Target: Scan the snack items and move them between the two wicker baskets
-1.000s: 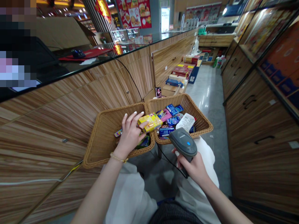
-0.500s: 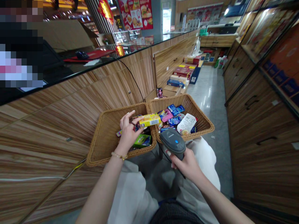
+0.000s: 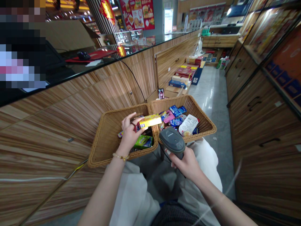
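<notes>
The left hand (image 3: 129, 135) is curled round one end of a flat yellow cardboard box (image 3: 150, 121), fingers and thumb closed only as far as the box's thickness, with the rest of the box jutting free toward 3 o'clock. The box looks light and stiff, though its glossy printed card may slip, so a firm hold across its short end should suit it better than a hard squeeze. The right hand (image 3: 188, 164) is wrapped fully round the handle of a dark grey handheld barcode scanner (image 3: 171, 141), whose rounded head tips toward 10 o'clock, near the box but not touching it.

The box sits above the inner rims of two tan woven wicker baskets. In the left wicker basket (image 3: 98, 157), a green packet (image 3: 143, 142) lies at 6 o'clock from the box. The right wicker basket (image 3: 202, 121), at 3 o'clock, holds blue snack packets (image 3: 175, 110) and a white paper slip (image 3: 188, 125). A wood-grain counter front (image 3: 47, 138) runs along 9 o'clock.
</notes>
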Motion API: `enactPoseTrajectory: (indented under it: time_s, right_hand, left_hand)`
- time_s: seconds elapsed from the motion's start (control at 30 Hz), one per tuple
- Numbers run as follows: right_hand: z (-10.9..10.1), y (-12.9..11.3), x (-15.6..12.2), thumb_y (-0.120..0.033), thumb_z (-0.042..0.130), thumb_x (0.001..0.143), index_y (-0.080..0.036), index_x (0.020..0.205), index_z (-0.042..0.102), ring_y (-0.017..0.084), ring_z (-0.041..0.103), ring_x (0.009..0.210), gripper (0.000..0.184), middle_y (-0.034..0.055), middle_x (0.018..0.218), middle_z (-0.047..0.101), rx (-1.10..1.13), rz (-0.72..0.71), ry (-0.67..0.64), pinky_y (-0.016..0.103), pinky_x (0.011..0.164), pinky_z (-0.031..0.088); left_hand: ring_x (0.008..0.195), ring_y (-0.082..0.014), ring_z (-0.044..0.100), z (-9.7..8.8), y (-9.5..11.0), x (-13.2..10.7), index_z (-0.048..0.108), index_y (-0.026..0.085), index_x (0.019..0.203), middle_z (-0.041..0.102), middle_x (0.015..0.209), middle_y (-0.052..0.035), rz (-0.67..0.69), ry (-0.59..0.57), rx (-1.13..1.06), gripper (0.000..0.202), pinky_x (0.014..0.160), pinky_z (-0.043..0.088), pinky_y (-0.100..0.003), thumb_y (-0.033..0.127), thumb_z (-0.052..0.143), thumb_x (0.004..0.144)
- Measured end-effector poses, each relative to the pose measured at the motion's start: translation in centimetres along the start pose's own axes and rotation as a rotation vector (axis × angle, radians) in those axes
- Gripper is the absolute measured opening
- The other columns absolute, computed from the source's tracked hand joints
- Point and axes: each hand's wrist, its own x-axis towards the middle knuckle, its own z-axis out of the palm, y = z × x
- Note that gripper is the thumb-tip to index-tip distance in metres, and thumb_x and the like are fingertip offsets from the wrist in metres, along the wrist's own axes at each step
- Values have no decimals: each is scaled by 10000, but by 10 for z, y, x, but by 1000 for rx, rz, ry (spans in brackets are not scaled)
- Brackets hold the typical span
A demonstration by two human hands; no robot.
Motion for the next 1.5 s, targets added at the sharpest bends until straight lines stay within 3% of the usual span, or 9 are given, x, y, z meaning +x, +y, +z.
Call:
enactPoseTrajectory:
  time_s: [0.3,0.47,0.57,0.8,0.93,1.03,1.2,1.33,1.5]
  right_hand:
    - [1,6,-4,-255,609,841,-169,917,694,190,663,452,142,-12,528,667,26,11,5,270,511,529]
    - [0,8,-8,-273,606,838,-193,839,653,181,651,448,93,-8,530,666,10,3,4,263,498,516]
    - [1,9,-11,-268,598,840,-187,871,663,179,644,442,109,-12,532,662,12,-2,4,266,496,519]
    - [-6,21,-21,-264,634,848,-209,787,630,177,650,455,82,-2,542,665,66,-11,31,262,504,529]
    - [-20,22,-27,-274,636,865,-213,694,637,182,658,478,182,28,560,700,81,-64,101,269,525,542]
    - [-32,21,-28,-342,654,903,-192,823,719,194,646,459,182,24,542,687,144,-57,196,283,492,538]
    - [-54,23,-26,-429,627,966,-173,919,725,192,624,450,278,18,542,665,179,-22,327,306,502,532]
    - [-68,24,-25,-446,634,963,-176,917,705,181,604,439,283,-1,536,649,182,-18,390,300,505,520]
    - [-75,30,-24,-443,632,973,-181,930,687,176,612,451,271,-7,557,657,220,-2,388,287,506,521]
  left_hand:
    - [1387,-322,440,-2,6,1,700,307,1253,497,1500,-88,-42,13,-12,393,1193,343,-567,284,765,866]
    - [1354,-315,468,-4,6,1,703,246,1166,515,1461,-103,-178,203,-14,307,1187,359,-512,383,736,893]
    - [1353,-309,468,-4,2,1,679,240,1210,518,1425,-112,-254,301,-2,357,1188,356,-491,392,730,890]
    - [1343,-317,474,-7,10,3,691,241,1186,521,1414,-109,-232,263,51,311,1177,363,-500,378,703,907]
    - [1324,-312,483,-2,26,12,703,252,1212,537,1408,-108,-49,135,59,300,1167,375,-516,357,690,930]
    - [1338,-310,468,11,46,26,705,284,1252,539,1438,-101,167,-74,17,329,1168,377,-534,335,705,927]
    - [1432,-331,398,46,92,53,684,352,1331,490,1540,-87,522,-416,13,488,1221,297,-596,280,785,859]
    - [1463,-352,380,73,122,71,673,347,1362,478,1572,-96,704,-548,93,569,1234,255,-601,288,828,819]
    - [1460,-350,413,100,135,79,689,390,1343,495,1576,-78,851,-642,158,513,1210,272,-580,227,769,863]
